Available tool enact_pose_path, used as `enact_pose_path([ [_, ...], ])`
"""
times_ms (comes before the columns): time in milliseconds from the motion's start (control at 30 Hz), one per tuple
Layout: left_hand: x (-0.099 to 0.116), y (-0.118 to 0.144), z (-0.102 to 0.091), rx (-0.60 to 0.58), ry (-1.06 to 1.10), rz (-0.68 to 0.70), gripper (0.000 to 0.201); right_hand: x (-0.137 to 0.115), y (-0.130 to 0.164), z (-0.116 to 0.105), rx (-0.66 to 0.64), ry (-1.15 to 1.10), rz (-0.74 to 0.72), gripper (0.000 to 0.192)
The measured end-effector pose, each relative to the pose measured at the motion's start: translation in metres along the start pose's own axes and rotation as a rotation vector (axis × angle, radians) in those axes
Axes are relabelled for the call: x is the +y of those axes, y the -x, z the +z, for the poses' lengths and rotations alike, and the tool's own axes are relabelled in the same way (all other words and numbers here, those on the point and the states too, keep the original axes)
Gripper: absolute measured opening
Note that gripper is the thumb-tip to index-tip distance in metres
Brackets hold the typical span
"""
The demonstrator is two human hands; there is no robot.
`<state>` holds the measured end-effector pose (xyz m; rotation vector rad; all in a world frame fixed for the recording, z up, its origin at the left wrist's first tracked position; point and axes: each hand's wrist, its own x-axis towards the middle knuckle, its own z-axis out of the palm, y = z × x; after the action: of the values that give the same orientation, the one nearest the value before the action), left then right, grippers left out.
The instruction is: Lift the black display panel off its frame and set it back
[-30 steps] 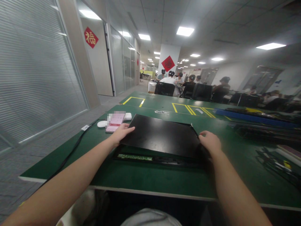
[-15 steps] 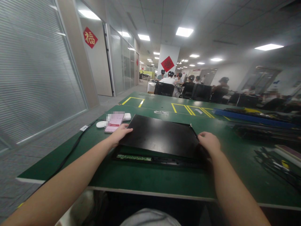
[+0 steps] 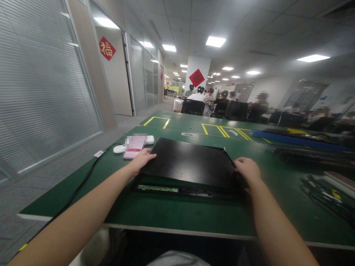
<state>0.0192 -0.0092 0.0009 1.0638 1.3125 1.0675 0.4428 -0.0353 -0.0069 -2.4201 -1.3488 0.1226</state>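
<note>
A dark, flat display panel (image 3: 191, 160) lies in front of me, tilted slightly over a black frame (image 3: 210, 193). Along the near side of that frame a green circuit board (image 3: 158, 188) shows. My left hand (image 3: 144, 161) grips the panel's left edge, thumb on top and the other fingers mostly hidden. On the opposite side, my right hand (image 3: 247, 170) is closed at the right edge, where a thin black strip of the rim (image 3: 229, 157) stands a little apart from the panel. The fingertips of my right hand are partly out of sight.
A phone (image 3: 134, 146) and white rounded items lie left on the green table (image 3: 180, 214). A black cable (image 3: 88, 170) runs over the left edge. To the right are a blue tray (image 3: 277, 135), dark stacked parts (image 3: 302, 157) and tangled cables (image 3: 318, 192). People sit beyond.
The camera view has shifted slightly, so the scene sits a little lower. Both hands keep their places at the panel's edges; the panel has barely moved.
</note>
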Motion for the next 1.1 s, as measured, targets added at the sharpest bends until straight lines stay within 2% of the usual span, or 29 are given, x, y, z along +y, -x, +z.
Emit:
enact_pose_path([
  [267, -0.0010, -0.0026, -0.0029, 0.020, -0.009, -0.001, 0.029, 0.0022, -0.0011, 0.0017, 0.025, -0.029, -0.016, 0.035],
  [633, -0.0028, -0.0054, -0.0064, -0.015, 0.013, 0.013, 0.032, 0.0015, -0.0012, 0.0026, 0.019, -0.025, -0.018, 0.036],
  [1100, -0.0036, -0.0038, -0.0045, 0.007, -0.037, 0.020, 0.030, -0.0055, 0.0041, -0.0031, -0.013, 0.059, -0.030, 0.037],
])
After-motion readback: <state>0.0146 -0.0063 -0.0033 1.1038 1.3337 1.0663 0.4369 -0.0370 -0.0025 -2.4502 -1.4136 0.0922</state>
